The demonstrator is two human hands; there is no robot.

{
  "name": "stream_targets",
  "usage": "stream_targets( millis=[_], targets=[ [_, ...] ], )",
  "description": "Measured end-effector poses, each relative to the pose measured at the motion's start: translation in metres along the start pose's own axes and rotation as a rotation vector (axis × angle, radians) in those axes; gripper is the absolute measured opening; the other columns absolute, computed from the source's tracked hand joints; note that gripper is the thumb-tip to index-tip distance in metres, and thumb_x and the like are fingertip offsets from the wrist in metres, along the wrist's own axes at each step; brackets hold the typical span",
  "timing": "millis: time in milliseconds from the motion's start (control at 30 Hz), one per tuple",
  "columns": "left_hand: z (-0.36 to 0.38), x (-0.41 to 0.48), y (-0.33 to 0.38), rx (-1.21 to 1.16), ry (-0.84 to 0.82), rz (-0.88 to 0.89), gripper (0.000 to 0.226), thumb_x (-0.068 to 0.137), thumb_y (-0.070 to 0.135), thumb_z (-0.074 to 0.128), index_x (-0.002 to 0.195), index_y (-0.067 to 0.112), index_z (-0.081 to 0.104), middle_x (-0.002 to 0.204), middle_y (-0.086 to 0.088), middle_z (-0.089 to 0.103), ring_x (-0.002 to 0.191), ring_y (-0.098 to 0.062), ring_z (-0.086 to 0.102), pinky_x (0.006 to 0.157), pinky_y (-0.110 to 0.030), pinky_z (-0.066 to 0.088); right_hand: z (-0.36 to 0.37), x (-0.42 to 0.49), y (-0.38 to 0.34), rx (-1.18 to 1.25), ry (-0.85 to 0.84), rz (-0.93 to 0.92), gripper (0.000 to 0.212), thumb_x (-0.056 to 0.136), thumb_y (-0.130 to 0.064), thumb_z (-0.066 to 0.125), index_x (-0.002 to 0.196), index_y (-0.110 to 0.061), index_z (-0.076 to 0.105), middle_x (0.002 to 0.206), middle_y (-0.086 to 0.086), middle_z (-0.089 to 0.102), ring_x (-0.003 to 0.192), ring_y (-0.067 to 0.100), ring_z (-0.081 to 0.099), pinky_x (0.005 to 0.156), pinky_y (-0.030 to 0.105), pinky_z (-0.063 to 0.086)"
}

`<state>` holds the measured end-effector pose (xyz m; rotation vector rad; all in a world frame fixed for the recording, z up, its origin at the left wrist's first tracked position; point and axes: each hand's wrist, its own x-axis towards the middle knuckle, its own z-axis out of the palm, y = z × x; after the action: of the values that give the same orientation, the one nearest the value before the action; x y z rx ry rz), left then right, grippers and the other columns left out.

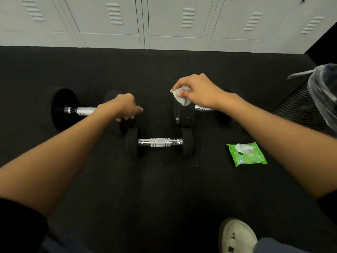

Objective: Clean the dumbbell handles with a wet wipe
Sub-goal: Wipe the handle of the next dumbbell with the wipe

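shoe [237,236]: white, bottom right, flat on the black floor [182,198]; closest thing to the camera.
left hand [125,108]: palm down over the inner head of the left dumbbell [80,110]. Fingers are pressed together and curled down over the top of that head, fingertips showing below the knuckles.
left dumbbell: lies on the floor at far left, chrome handle bare between the wrist and the outer black head.
right hand [198,92]: thumb and curled fingers pinch a crumpled white wet wipe [180,97].
wet wipe: bunched, hangs from the fingers over the top of the inner head of the right dumbbell [184,115]; contact with the head can't be told.
right dumbbell: mostly hidden under the forearm, with a short bit of chrome handle showing.
middle dumbbell [160,142]: nearer the person, between the two arms, handle fully exposed, neither hand on it.
wipes pack [247,155]: green, on the floor right of the middle dumbbell, flap open, a white sheet poking out.
bin [313,99]: black mesh with a plastic liner, far right.
lockers [164,21]: grey row along the back.
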<state>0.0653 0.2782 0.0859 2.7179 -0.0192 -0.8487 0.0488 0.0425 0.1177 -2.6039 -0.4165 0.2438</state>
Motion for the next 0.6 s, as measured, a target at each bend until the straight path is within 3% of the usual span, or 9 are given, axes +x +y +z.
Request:
stream_targets(
  millis=[67, 100, 233, 300, 367, 500, 600],
  targets=[
    [0.017, -0.014, -0.015, 0.079, -0.06, -0.131, 0.05, 0.094, 0.046, 0.049, 0.106, -0.001, 0.06, 0.094, -0.016, 0.065, 0.081, -0.03, 0.064, 0.075, -0.036, 0.055, 0.035, 0.002, -0.005, 0.084, 0.032, 0.071, 0.024, 0.093, -0.021, 0.056, 0.116, -0.021, 0.065, 0.12, 0.006, 0.062, 0.12, 0.022, 0.049, 0.093, 0.026, 0.035],
    [0.028, -0.018, -0.021, 0.082, -0.084, -0.178, 0.055, 0.094, 0.05, 0.048, 0.111, -0.001, 0.057, 0.1, -0.018, 0.063, 0.084, -0.031, 0.064, 0.08, -0.037, 0.055, 0.054, 0.0, -0.007, 0.116, 0.027, 0.104, 0.027, 0.093, -0.021, 0.056, 0.119, -0.021, 0.063, 0.122, 0.007, 0.061, 0.123, 0.024, 0.045, 0.096, 0.029, 0.034],
    [0.071, -0.02, -0.037, -0.288, -0.125, -0.258, 0.066, 0.093, 0.055, 0.044, 0.133, 0.003, 0.045, 0.13, -0.021, 0.051, 0.107, -0.037, 0.059, 0.092, -0.044, 0.051, 0.125, -0.02, -0.013, 0.134, -0.099, 0.187, 0.029, 0.097, -0.015, 0.049, 0.124, -0.013, 0.061, 0.119, 0.015, 0.062, 0.116, 0.027, 0.054, 0.095, 0.031, 0.043],
    [0.089, -0.016, -0.042, -0.444, -0.052, -0.235, 0.06, 0.096, 0.048, 0.044, 0.132, 0.0, 0.046, 0.134, -0.021, 0.049, 0.118, -0.037, 0.051, 0.099, -0.041, 0.044, 0.153, -0.031, -0.014, 0.099, -0.156, 0.17, 0.027, 0.098, -0.016, 0.046, 0.12, -0.015, 0.061, 0.107, 0.013, 0.064, 0.099, 0.026, 0.062, 0.084, 0.037, 0.051],
    [0.106, -0.014, -0.047, -0.584, 0.043, -0.22, 0.053, 0.097, 0.043, 0.044, 0.127, -0.001, 0.049, 0.131, -0.022, 0.052, 0.119, -0.037, 0.05, 0.098, -0.039, 0.041, 0.173, -0.037, -0.01, 0.061, -0.166, 0.15, 0.022, 0.098, -0.016, 0.046, 0.115, -0.013, 0.059, 0.101, 0.011, 0.063, 0.089, 0.024, 0.06, 0.073, 0.035, 0.046],
    [0.13, -0.01, -0.053, -0.771, 0.157, -0.187, 0.049, 0.099, 0.042, 0.041, 0.128, 0.003, 0.047, 0.13, -0.019, 0.053, 0.12, -0.035, 0.049, 0.091, -0.032, 0.038, 0.193, -0.016, 0.0, 0.092, -0.064, 0.25, 0.022, 0.095, -0.012, 0.046, 0.111, -0.012, 0.062, 0.105, 0.013, 0.065, 0.097, 0.03, 0.061, 0.08, 0.037, 0.049],
    [0.142, -0.011, -0.049, -0.848, 0.217, -0.177, 0.051, 0.1, 0.043, 0.037, 0.135, 0.006, 0.04, 0.132, -0.018, 0.051, 0.123, -0.035, 0.047, 0.096, -0.036, 0.038, 0.192, 0.012, 0.008, 0.202, -0.134, 0.431, 0.025, 0.093, -0.011, 0.046, 0.104, -0.011, 0.069, 0.109, 0.017, 0.066, 0.103, 0.031, 0.059, 0.09, 0.038, 0.049]
  ],
)
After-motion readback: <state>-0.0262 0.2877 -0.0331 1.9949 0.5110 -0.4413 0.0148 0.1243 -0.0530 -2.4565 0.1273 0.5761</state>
